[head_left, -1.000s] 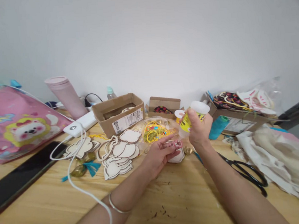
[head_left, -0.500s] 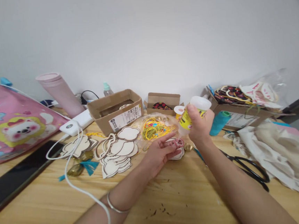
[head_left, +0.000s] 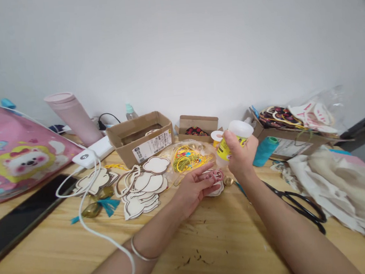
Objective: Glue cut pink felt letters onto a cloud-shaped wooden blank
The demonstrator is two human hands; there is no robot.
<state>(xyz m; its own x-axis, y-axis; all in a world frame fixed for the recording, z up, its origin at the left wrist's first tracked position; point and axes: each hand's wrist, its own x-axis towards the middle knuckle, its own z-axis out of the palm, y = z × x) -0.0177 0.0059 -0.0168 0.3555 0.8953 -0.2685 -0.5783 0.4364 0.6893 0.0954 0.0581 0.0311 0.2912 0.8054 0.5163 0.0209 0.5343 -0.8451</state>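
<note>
My left hand (head_left: 192, 191) pinches a small pink cut-out piece (head_left: 218, 175) between its fingers, low over the wood. Under that piece lies a white wooden cut-out (head_left: 217, 189) with a dark edge. My right hand (head_left: 242, 155) is wrapped round a translucent bottle with a yellow label (head_left: 224, 151), which it keeps tilted just above and behind the left fingers. The bottle's lower tip is too unclear to make out. Close by are a gold bell (head_left: 228, 181) and a bag of yellow cords (head_left: 189, 157).
Stacked white cut-outs (head_left: 142, 193) lie left of my hands. Behind stand an open cardboard box (head_left: 151, 146) and a pink tumbler (head_left: 75, 120). A white cable (head_left: 103, 233) crosses my left forearm. Black-handled scissors (head_left: 303, 205) lie beside my right forearm, near a teal thread spool (head_left: 266, 151).
The whole view has shifted slightly. Both hands keep their hold, and the bottle and the pink piece stay in nearly the same place.
</note>
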